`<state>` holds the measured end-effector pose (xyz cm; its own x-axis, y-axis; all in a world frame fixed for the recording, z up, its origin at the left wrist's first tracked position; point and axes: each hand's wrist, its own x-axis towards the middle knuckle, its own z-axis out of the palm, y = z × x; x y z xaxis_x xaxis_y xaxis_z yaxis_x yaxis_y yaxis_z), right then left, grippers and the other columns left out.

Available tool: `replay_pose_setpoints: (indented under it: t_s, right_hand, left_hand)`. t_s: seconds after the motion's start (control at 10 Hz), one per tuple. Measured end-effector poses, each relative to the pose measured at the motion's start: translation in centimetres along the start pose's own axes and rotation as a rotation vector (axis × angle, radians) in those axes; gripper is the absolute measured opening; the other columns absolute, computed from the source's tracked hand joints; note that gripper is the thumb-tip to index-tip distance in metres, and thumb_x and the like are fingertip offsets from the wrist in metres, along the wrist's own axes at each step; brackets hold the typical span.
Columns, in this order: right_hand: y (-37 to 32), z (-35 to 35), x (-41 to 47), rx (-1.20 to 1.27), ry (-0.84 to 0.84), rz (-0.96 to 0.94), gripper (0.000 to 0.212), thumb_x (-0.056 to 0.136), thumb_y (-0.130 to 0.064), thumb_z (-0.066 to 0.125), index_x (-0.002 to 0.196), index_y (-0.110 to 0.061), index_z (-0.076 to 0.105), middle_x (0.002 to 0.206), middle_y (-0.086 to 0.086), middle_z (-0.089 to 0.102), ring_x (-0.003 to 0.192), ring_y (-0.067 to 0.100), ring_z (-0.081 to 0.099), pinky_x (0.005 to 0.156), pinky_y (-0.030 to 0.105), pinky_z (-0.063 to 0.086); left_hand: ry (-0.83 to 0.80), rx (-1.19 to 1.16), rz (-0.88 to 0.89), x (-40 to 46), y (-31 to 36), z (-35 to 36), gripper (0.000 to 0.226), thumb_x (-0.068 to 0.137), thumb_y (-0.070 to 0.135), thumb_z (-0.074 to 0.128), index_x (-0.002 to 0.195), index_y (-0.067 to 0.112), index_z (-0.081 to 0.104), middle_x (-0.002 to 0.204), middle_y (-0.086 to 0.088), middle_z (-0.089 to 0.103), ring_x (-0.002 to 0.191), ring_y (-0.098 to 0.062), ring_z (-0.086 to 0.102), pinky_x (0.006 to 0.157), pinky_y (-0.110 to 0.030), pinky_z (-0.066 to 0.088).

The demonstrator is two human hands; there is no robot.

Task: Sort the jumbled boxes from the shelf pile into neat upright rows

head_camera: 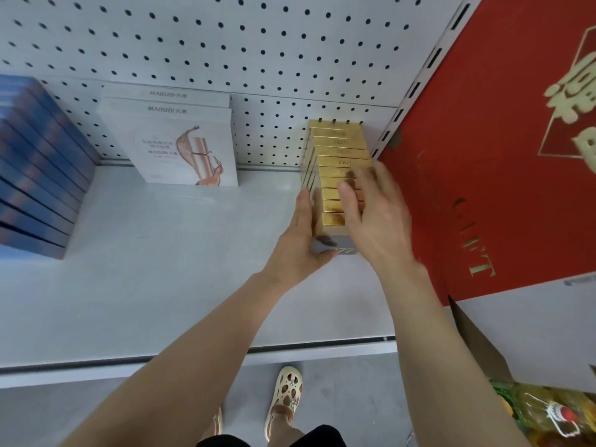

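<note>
Both hands are at the row of gold boxes [338,169], right of the frame's middle, on the grey shelf [161,269]. Left hand [303,233] presses flat against the row's left side, thumb on the nearest box [335,241]. Right hand [374,208] lies open over the box tops, blurred, so whether it grips anything I cannot tell. White boxes [180,143] stand upright at the pegboard [225,43], blue boxes [35,169] at the left edge, a red box [503,156] at right.
</note>
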<state>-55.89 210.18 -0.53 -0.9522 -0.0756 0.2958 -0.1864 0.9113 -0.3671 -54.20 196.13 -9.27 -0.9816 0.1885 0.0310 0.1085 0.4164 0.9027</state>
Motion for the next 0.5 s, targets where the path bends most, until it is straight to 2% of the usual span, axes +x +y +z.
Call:
replay_pose_setpoints:
  t_s: [0.1, 0.2, 0.3, 0.4, 0.5]
  right_hand:
    - [-0.1, 0.2, 1.9, -0.003, -0.118, 0.084, 0.068, 0.097, -0.060, 0.024, 0.149, -0.017, 0.034, 0.155, 0.013, 0.031, 0.140, 0.032, 0.034, 0.110, 0.044, 0.037]
    - [-0.2, 1.0, 1.9, -0.090, -0.132, 0.052, 0.067, 0.098, -0.053, 0.024, 0.148, -0.009, 0.036, 0.152, 0.018, 0.032, 0.134, 0.035, 0.039, 0.107, 0.044, 0.038]
    - [-0.3, 0.9, 1.8, -0.136, -0.155, 0.064, 0.068, 0.098, -0.053, 0.023, 0.149, -0.008, 0.034, 0.153, 0.021, 0.031, 0.134, 0.038, 0.038, 0.107, 0.045, 0.038]
    - [-0.3, 0.5, 2.1, -0.115, -0.214, 0.071, 0.063, 0.101, -0.049, 0.026, 0.149, -0.009, 0.032, 0.154, 0.022, 0.029, 0.136, 0.040, 0.036, 0.110, 0.049, 0.036]
    - [-0.6, -0.9, 2.0, -0.135, -0.162, 0.051, 0.058, 0.101, -0.043, 0.027, 0.146, -0.009, 0.038, 0.152, 0.022, 0.033, 0.138, 0.040, 0.034, 0.111, 0.053, 0.034]
  left_hand:
    - [-0.047, 0.010, -0.005, 0.7, 0.3, -0.5, 0.124, 0.070, 0.030, 0.081, 0.152, 0.028, -0.012, 0.153, 0.007, 0.034, 0.123, -0.015, 0.055, 0.096, -0.042, 0.051]
    - [-0.058, 0.058, 0.012, 0.9, 0.4, -0.6, 0.121, 0.073, 0.028, 0.079, 0.153, 0.027, -0.011, 0.158, 0.006, 0.025, 0.126, -0.020, 0.052, 0.095, -0.042, 0.051]
    - [-0.105, 0.090, -0.001, 0.8, 0.7, -1.0, 0.118, 0.073, 0.032, 0.079, 0.153, 0.030, -0.008, 0.157, 0.003, 0.024, 0.115, -0.025, 0.061, 0.092, -0.044, 0.054]
    - [-0.113, 0.189, 0.025, 0.0, 0.9, -2.0, 0.111, 0.077, 0.029, 0.079, 0.155, 0.018, 0.000, 0.158, -0.003, 0.022, 0.123, -0.023, 0.056, 0.102, -0.041, 0.048]
    - [-0.029, 0.390, 0.016, -2.0, 1.6, -4.1, 0.091, 0.087, 0.029, 0.070, 0.155, 0.013, 0.011, 0.157, -0.008, 0.028, 0.140, -0.025, 0.034, 0.111, -0.030, 0.030]
